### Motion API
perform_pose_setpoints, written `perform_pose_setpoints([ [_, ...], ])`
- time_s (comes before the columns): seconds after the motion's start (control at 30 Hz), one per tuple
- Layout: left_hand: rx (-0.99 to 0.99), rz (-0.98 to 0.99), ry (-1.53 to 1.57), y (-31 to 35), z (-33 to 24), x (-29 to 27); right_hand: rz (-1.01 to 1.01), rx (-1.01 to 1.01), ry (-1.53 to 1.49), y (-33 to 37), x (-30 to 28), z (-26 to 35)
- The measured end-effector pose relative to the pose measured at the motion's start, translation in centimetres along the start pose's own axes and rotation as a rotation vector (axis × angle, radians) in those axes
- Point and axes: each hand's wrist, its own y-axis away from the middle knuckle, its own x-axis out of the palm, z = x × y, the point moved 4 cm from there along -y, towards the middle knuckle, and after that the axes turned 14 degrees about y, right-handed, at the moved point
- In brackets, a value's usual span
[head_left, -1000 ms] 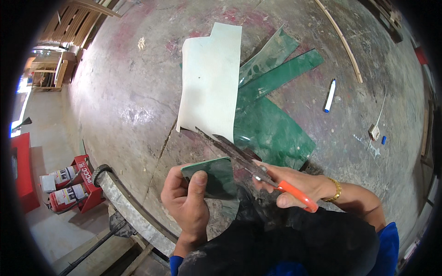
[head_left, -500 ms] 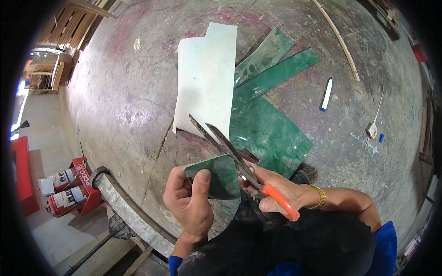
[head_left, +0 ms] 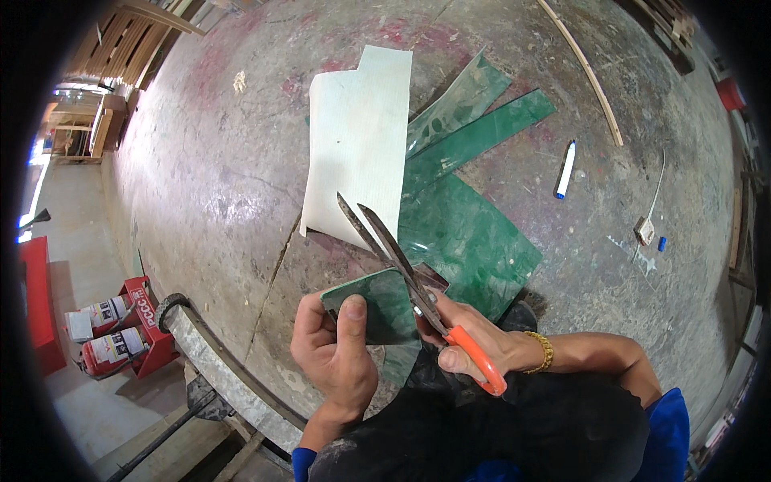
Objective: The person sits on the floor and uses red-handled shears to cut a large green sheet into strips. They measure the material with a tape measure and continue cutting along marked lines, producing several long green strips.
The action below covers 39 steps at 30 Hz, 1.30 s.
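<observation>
My left hand (head_left: 341, 353) pinches a small green sheet piece (head_left: 384, 307) with a rounded corner, thumb on its face and fingers behind. In my right hand (head_left: 502, 331) is a pair of scissors (head_left: 476, 359) with orange handles and long dark blades. The blades stand slightly apart and point up and away, crossing by the piece's right edge; whether they touch it I cannot tell. Beyond the blades lies a pale sheet (head_left: 361, 145), curled at its lower left. It partly covers a large green sheet (head_left: 482, 245) and two green strips (head_left: 491, 138) on the floor.
A white marker (head_left: 566, 170) lies to the right, with a blue cap (head_left: 662, 243) beside a small pale object on a cord (head_left: 645, 231). A thin wooden strip (head_left: 590, 72) is farther off. Red fire extinguishers (head_left: 116, 349) and a stone-like slab edge (head_left: 217, 353) are at left.
My right hand and the scissors' handles have shifted a little left and toward me. The blades look slightly steeper. My left hand still holds the green piece in nearly the same spot.
</observation>
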Motion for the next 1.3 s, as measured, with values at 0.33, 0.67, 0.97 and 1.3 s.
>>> perform_pose_setpoints([
  [0.33, -0.006, 0.014, -0.016, -0.2, -0.4, -0.8, 0.014, 0.009, 0.096, 0.0, -1.0, 0.9],
  [0.67, -0.105, 0.066, -0.015, -0.3, -1.3, -1.0, 0.137, -0.075, 0.263, 1.0, -3.4, 1.0],
  [0.97, -0.177, 0.125, 0.017, -0.2, -1.5, -1.3, 0.277, -0.018, 0.265, 1.8, -4.8, 1.9],
  [1.3, -0.249, 0.183, -0.019, -0.2, -1.8, -0.9, 0.456, 0.163, 0.363, 2.7, -6.1, 2.4],
])
